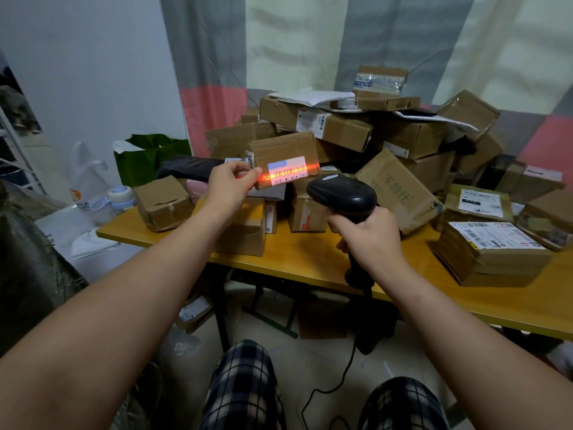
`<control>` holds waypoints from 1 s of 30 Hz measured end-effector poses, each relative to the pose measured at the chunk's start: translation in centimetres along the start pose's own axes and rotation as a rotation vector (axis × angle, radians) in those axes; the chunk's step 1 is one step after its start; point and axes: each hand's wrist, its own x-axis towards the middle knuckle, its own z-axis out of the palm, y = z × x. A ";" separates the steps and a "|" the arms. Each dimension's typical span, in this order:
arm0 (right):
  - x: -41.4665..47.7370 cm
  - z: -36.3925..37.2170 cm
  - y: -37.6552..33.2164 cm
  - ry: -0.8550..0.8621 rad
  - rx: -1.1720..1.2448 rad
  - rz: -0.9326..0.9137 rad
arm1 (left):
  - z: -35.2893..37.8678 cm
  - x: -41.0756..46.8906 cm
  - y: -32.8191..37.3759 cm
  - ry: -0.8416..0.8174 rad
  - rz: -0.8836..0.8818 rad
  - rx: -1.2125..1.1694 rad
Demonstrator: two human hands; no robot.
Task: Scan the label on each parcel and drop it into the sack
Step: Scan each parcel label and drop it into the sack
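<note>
My left hand (231, 184) holds a small brown cardboard parcel (283, 150) up above the table by its left end. A white label (288, 173) on its front faces me, and a red scan line glows across the barcode. My right hand (370, 240) grips the handle of a black barcode scanner (341, 193), whose head points at that label from just below and to the right. A dark woven sack (28, 268) stands at the far left, beside my left arm, only partly in view.
A yellow table (310, 259) carries a tall heap of brown parcels (403, 135). A labelled box (490, 252) sits near the right front edge. A green bag (148, 156) and white plastic bags stand left of the table. The scanner cable hangs to the floor between my knees.
</note>
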 end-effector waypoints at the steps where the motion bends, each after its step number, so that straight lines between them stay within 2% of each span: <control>1: 0.0 0.0 0.0 -0.002 -0.006 0.003 | 0.0 0.0 0.0 -0.003 0.000 0.000; 11: -0.4 -0.1 0.4 0.041 0.035 0.008 | -0.3 -0.5 0.2 0.005 0.011 -0.001; 14: -0.7 0.1 0.4 0.030 0.081 -0.025 | -0.4 -1.0 0.2 0.016 0.039 0.014; 17: -1.3 0.4 -0.1 -0.003 0.136 -0.087 | -1.3 -1.4 -0.7 0.030 0.059 -0.069; 23: -4.7 4.2 -3.1 -0.201 0.350 -0.257 | -6.5 -7.0 -3.5 0.190 0.092 -0.263; 26: -7.0 8.1 -4.0 -0.362 0.398 -0.271 | -10.4 -11.2 -7.5 0.282 -0.006 -0.329; 30: -10.2 13.8 -3.4 -0.574 0.339 -0.229 | -15.7 -16.6 -13.8 0.427 -0.150 -0.256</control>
